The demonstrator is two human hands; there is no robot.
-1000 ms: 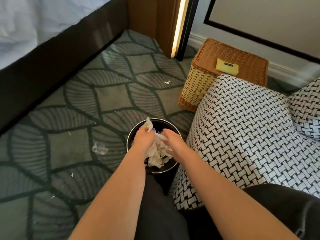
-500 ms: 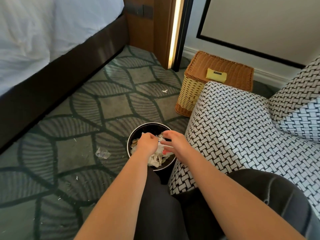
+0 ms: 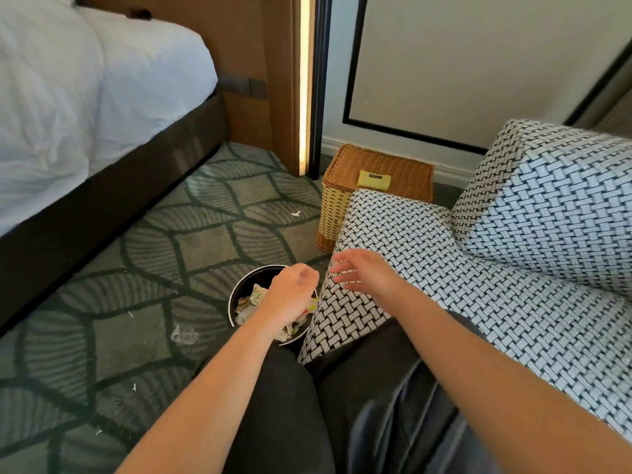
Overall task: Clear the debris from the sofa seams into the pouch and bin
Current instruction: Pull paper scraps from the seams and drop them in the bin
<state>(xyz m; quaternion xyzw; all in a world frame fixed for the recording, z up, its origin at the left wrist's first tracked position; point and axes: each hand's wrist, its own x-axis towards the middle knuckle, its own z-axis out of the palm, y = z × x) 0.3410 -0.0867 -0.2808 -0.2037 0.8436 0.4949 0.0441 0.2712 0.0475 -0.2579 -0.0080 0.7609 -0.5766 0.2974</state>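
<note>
Under my left hand, curled over the bin (round scraps or not, I cannot tell), lies debris, while my right hand hovers spread over the sofa, probably to fetch more.

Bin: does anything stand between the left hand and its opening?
Nothing visible. The left hand hovers directly over the open bin, which holds crumpled paper. The sofa stands beside it on the right, not over the opening.

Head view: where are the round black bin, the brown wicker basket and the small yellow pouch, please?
Round black bin (image 3: pixel 251 280), head view, dark inner wall.
Brown wicker basket (image 3: pixel 407 174), head view, bare lid.
Small yellow pouch (image 3: pixel 373 179), head view, its middle.
</note>
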